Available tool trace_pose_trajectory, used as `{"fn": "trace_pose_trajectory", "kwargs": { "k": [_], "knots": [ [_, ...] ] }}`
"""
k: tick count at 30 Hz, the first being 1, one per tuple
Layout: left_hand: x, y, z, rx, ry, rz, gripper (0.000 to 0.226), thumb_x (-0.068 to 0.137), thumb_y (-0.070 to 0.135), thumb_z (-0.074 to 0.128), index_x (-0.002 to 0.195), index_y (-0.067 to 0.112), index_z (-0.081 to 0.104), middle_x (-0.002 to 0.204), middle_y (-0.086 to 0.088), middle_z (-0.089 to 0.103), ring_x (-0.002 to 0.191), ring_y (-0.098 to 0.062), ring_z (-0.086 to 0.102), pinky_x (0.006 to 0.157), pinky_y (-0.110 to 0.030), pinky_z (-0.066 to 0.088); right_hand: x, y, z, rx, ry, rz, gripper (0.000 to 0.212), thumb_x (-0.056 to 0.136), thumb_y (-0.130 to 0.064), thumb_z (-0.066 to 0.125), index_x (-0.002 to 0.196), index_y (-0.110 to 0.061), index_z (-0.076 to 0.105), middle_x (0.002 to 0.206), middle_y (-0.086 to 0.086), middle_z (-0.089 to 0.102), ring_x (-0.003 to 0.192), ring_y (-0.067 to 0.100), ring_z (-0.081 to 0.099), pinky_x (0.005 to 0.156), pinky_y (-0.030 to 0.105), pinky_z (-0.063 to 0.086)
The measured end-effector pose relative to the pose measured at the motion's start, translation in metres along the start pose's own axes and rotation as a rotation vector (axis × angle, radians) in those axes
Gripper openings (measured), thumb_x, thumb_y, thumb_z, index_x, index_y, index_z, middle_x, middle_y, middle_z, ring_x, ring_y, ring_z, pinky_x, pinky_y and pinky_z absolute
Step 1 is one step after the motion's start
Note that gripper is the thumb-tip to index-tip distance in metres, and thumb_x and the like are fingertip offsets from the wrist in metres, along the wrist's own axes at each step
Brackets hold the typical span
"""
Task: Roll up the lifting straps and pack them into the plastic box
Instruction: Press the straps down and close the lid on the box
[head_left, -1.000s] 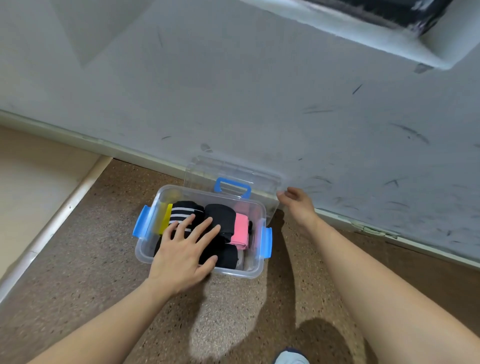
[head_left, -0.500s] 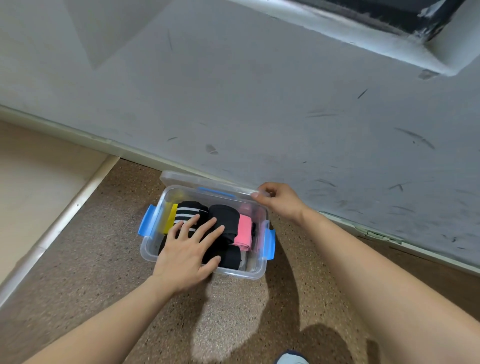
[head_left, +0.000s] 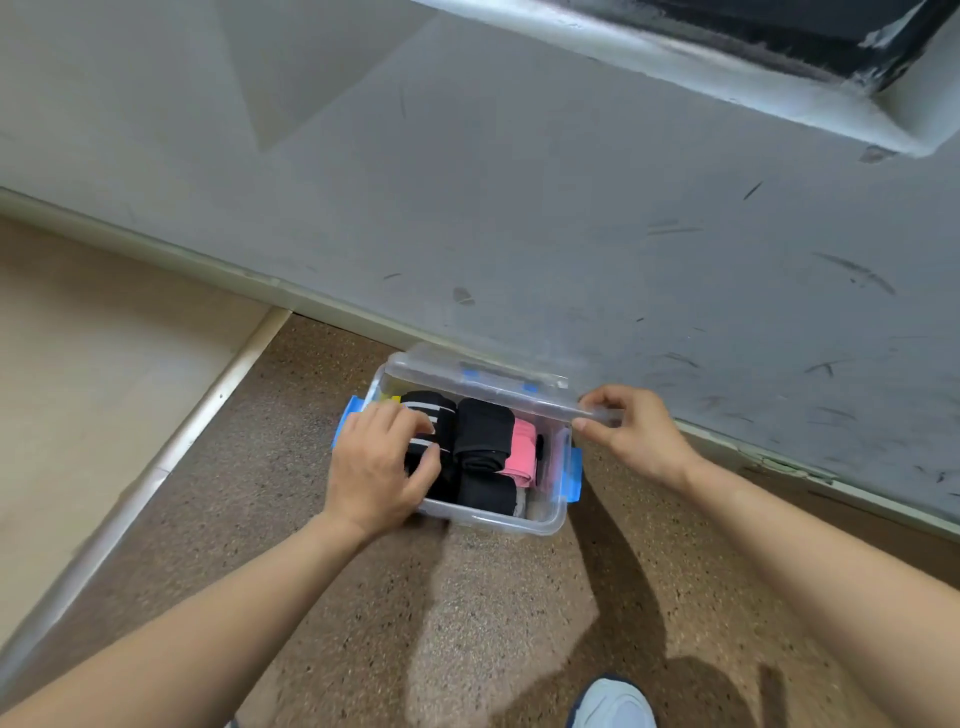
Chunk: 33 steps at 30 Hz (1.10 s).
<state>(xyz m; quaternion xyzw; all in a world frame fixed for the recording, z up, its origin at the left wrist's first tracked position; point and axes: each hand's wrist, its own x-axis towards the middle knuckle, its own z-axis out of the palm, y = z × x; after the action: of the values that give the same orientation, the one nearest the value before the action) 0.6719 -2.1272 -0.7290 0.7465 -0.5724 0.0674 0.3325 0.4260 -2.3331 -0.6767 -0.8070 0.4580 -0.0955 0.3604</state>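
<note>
Since 0.5 s ago the lid (head_left: 483, 382) has tipped lower over the plastic box (head_left: 540, 525), which sits on the floor (head_left: 467, 597) by the wall (head_left: 519, 234). The right hand (head_left: 631, 434) pinches the lid's corner. The left hand (head_left: 376, 462), flat before, now curls round the striped roll (head_left: 434, 410). Inside: 1 striped roll, 2 black rolls (head_left: 483, 431), 1 pink roll (head_left: 522, 447); 2 blue latches (head_left: 574, 475).

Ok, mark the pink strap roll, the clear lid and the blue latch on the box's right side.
pink strap roll (head_left: 519, 448): head view, middle of its upper surface.
clear lid (head_left: 436, 367): head view, bare plastic left of its handle.
blue latch (head_left: 575, 475): head view, middle of the clip.
</note>
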Motion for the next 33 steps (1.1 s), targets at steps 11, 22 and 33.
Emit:
{"fn": "trace_pose_trajectory", "kwargs": {
  "k": [11, 22, 33],
  "knots": [
    [0.016, -0.024, -0.026, 0.265, -0.358, 0.215, 0.031, 0.090, 0.037, 0.072, 0.119, 0.025, 0.069, 0.108, 0.003, 0.068, 0.096, -0.020, 0.062, 0.080, -0.035, 0.045, -0.039, -0.007, 0.046, -0.191, -0.005, -0.179, 0.025, 0.078, -0.027, 0.086, 0.090, -0.029, 0.064, 0.127, -0.006, 0.065, 0.121, 0.017, 0.053, 0.106, 0.033, 0.040],
    [-0.020, -0.028, -0.029, 0.145, -0.722, 0.118, 0.028, 0.098, 0.048, 0.060, 0.117, 0.027, 0.057, 0.160, 0.006, 0.041, 0.156, -0.023, 0.023, 0.123, -0.038, 0.027, -0.071, -0.001, 0.072, -0.573, -0.243, -0.344, 0.025, 0.089, -0.049, 0.065, 0.094, -0.027, 0.054, 0.162, -0.004, 0.037, 0.152, 0.022, 0.024, 0.120, 0.047, 0.029],
    [-0.015, -0.022, -0.018, 0.132, -0.767, 0.052, 0.044, 0.098, 0.057, 0.054, 0.134, 0.032, 0.047, 0.160, 0.006, 0.040, 0.157, -0.020, 0.020, 0.123, -0.039, 0.025, -0.064, -0.002, 0.070, -0.648, -0.224, -0.259, 0.060, 0.096, -0.059, 0.041, 0.147, -0.027, 0.043, 0.159, -0.003, 0.042, 0.149, 0.020, 0.030, 0.123, 0.044, 0.022]
  ]
}}
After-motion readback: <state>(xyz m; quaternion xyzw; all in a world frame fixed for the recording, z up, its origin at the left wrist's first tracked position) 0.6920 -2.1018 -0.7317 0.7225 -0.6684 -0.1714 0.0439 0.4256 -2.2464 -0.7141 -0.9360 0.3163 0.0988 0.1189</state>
